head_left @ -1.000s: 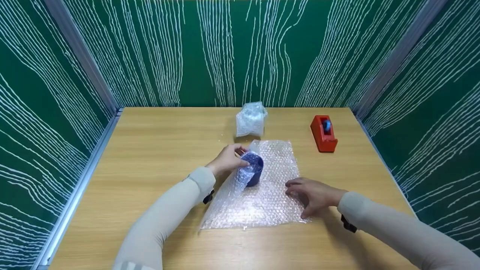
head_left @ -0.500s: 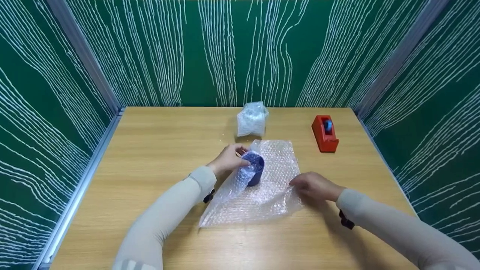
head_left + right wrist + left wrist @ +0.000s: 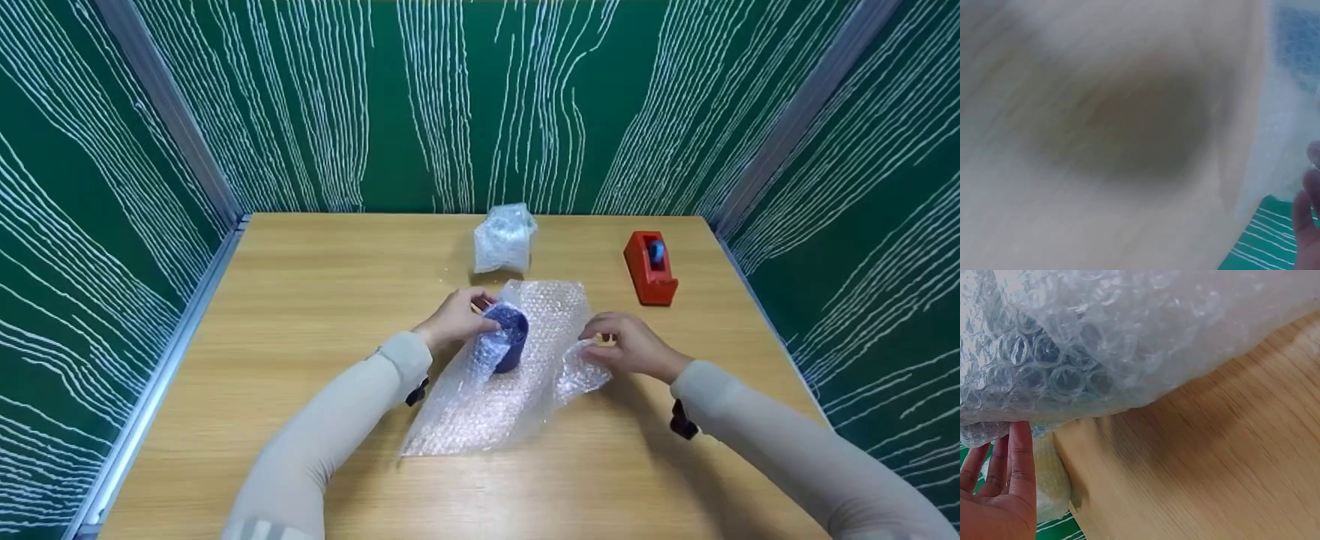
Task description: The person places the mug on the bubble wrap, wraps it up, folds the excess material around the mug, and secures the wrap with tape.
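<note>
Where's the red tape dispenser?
In the head view, the red tape dispenser is back right on the table, beyond the right hand and right of the wrapped bundle.

A blue cup (image 3: 514,349) stands mouth-up on clear bubble wrap (image 3: 544,315) that covers its left side, the sheet's right edge lifted.

R hand (image 3: 628,346) farther fwd, bubble wrap (image 3: 525,390) near-R corner raised.
</note>
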Motion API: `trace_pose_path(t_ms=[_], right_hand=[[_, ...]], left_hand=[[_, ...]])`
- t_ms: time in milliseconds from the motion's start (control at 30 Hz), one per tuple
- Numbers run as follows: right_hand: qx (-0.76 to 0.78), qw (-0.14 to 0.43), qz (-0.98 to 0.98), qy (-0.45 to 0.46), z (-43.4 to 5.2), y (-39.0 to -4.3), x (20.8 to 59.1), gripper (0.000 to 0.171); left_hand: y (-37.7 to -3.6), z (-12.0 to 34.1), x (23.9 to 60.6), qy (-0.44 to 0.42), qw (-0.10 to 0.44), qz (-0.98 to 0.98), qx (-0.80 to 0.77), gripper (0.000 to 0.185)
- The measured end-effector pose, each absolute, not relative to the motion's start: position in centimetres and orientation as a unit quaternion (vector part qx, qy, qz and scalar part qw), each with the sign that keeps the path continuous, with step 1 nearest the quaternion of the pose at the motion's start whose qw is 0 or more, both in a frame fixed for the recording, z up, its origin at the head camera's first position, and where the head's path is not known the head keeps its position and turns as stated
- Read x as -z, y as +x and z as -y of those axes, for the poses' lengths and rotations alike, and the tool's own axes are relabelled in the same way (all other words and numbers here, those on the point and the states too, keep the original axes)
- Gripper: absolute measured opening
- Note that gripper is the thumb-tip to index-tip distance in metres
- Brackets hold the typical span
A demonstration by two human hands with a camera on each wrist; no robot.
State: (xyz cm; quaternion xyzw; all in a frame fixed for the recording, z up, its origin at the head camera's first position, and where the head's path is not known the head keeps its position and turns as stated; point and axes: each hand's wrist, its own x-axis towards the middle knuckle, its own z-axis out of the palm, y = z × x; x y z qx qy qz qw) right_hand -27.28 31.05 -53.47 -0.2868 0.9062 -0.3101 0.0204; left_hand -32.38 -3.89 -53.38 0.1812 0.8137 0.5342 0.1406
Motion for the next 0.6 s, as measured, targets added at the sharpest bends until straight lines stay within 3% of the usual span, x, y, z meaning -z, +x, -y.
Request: trace_pose_path(t_ms=[600], right_hand=[[0.444,0.113,-0.857,-0.235,-28.7,-27.8,50.0,0.025]], left_hand=[[-32.3,3.9,53.1,0.175,0.151,-0.816,-0.53,0.044]])
